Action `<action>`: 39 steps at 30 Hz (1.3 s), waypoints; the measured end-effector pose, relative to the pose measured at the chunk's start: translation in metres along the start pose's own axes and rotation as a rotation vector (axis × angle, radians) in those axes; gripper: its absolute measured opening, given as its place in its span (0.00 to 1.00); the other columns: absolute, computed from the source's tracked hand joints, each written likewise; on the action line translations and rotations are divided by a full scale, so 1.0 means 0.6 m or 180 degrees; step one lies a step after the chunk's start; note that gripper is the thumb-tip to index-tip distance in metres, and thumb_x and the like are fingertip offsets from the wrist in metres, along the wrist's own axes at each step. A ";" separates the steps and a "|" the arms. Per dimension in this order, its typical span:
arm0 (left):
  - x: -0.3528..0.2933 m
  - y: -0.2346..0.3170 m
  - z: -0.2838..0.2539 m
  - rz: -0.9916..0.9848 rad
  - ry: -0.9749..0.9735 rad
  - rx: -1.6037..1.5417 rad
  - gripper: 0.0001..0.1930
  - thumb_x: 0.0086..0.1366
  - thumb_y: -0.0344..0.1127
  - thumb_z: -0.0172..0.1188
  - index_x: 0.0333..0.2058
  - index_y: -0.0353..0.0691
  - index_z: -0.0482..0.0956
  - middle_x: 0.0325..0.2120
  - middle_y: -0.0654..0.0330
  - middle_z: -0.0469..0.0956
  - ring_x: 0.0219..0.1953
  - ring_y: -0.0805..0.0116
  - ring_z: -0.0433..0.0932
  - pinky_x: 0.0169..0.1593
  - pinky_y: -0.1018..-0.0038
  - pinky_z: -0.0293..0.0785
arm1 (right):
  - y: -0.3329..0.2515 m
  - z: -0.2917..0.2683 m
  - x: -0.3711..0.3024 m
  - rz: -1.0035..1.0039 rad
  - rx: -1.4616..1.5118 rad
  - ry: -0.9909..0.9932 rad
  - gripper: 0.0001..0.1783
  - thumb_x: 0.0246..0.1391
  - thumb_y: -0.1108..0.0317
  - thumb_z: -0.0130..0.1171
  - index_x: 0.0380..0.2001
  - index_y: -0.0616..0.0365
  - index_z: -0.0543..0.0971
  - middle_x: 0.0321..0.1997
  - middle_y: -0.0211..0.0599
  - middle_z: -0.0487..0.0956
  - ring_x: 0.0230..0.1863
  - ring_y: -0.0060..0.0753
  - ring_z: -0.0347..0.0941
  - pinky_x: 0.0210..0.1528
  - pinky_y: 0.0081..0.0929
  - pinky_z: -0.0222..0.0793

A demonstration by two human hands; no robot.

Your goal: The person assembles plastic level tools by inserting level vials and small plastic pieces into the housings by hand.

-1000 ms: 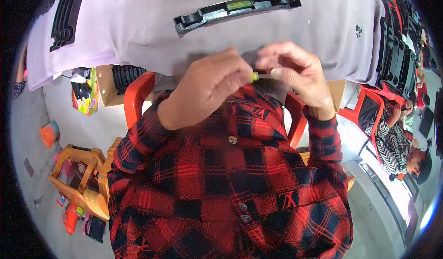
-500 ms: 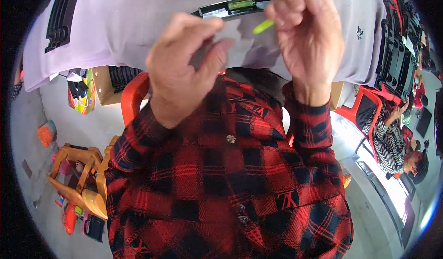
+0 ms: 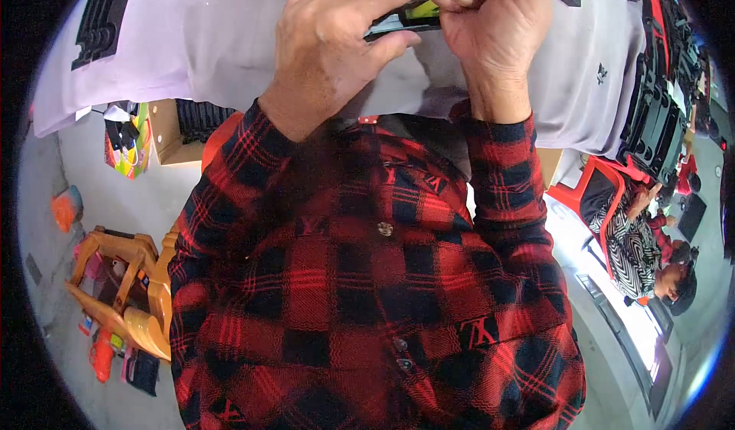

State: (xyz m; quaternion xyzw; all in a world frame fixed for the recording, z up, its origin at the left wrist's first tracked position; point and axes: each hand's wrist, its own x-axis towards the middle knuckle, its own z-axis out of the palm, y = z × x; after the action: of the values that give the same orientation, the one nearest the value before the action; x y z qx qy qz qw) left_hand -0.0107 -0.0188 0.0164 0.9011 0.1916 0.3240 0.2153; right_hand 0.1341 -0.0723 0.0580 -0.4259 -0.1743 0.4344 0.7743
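My left hand (image 3: 329, 43) is at the left end of a curved black strip (image 3: 417, 24) on the cloth-covered table, thumb at its near edge and fingers over its far side. Pale, shiny pieces show inside the strip. My right hand (image 3: 494, 28) is closed in a fist against the strip's right part. A slim tool with a yellow-green end was in this fist in the earlier frame. Bright yellow-green (image 3: 423, 7) shows between my hands; whether it is the tool's end or part of the strip, I cannot tell.
Black slotted parts (image 3: 107, 16) lie at the table's left, and more black parts (image 3: 651, 116) at the right. A cardboard box (image 3: 164, 127) and a colourful bag (image 3: 130, 143) stand below the left edge. Another person (image 3: 635, 238) sits at the right by a red chair (image 3: 586, 185).
My left hand has moved up and right from above the cloth onto the black strip. My right hand has shifted slightly up and left, bringing its fist over the strip.
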 end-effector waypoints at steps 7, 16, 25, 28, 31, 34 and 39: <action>0.019 -0.015 0.014 0.0569 0.0573 -0.0795 0.16 0.50 0.38 0.72 0.36 0.39 0.81 0.28 0.57 0.73 0.33 0.52 0.74 0.38 0.61 0.69 | 0.023 -0.025 0.013 -0.0191 0.1755 -0.1138 0.29 0.73 0.49 0.47 0.18 0.51 0.63 0.13 0.23 0.55 0.13 0.19 0.47 0.18 0.23 0.45; 0.025 -0.012 -0.013 0.0055 -0.0545 -0.0365 0.16 0.56 0.45 0.68 0.34 0.38 0.79 0.27 0.56 0.70 0.31 0.51 0.72 0.36 0.60 0.69 | 0.029 -0.019 -0.024 -0.0713 -0.0649 -0.0465 0.31 0.74 0.48 0.44 0.17 0.56 0.65 0.13 0.28 0.60 0.13 0.22 0.51 0.19 0.25 0.50; 0.035 -0.007 -0.015 -0.0187 -0.0497 -0.0785 0.19 0.59 0.50 0.66 0.36 0.38 0.81 0.27 0.56 0.70 0.31 0.52 0.72 0.36 0.60 0.69 | 0.019 -0.020 -0.003 -0.0810 -0.0246 -0.0762 0.32 0.73 0.42 0.41 0.18 0.51 0.62 0.12 0.23 0.52 0.13 0.21 0.42 0.17 0.24 0.42; 0.028 -0.014 -0.011 -0.0133 -0.0530 -0.0730 0.20 0.60 0.52 0.65 0.34 0.38 0.79 0.27 0.56 0.69 0.31 0.51 0.71 0.36 0.60 0.68 | 0.021 -0.014 -0.008 -0.0678 -0.0283 -0.0383 0.33 0.73 0.42 0.42 0.17 0.52 0.63 0.12 0.24 0.54 0.13 0.21 0.44 0.18 0.25 0.45; 0.025 -0.029 -0.004 -0.0348 -0.0701 -0.0938 0.22 0.62 0.55 0.62 0.32 0.38 0.78 0.27 0.55 0.68 0.31 0.51 0.70 0.36 0.60 0.68 | 0.028 -0.010 -0.009 -0.1088 -0.0906 -0.0725 0.34 0.73 0.43 0.43 0.16 0.54 0.65 0.12 0.27 0.58 0.13 0.22 0.48 0.18 0.25 0.48; 0.024 -0.025 -0.009 -0.0348 -0.0660 -0.1027 0.25 0.63 0.58 0.60 0.31 0.37 0.77 0.27 0.55 0.67 0.32 0.51 0.70 0.36 0.59 0.67 | 0.053 -0.008 -0.005 -0.0936 0.1410 -0.0873 0.35 0.72 0.43 0.44 0.16 0.57 0.67 0.12 0.31 0.61 0.13 0.23 0.52 0.20 0.25 0.53; 0.033 -0.016 -0.010 -0.0142 -0.0428 -0.0900 0.26 0.63 0.59 0.59 0.30 0.36 0.75 0.27 0.55 0.67 0.31 0.50 0.70 0.36 0.59 0.67 | 0.057 -0.011 -0.003 -0.0936 0.1447 -0.0730 0.34 0.74 0.46 0.44 0.16 0.58 0.67 0.12 0.31 0.62 0.15 0.23 0.55 0.23 0.24 0.58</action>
State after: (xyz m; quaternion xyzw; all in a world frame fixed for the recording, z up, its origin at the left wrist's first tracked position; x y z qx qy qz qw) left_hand -0.0027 0.0003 0.0255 0.8769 0.1492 0.2819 0.3596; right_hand 0.1194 -0.0683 0.0265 -0.1597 -0.2188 0.3907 0.8798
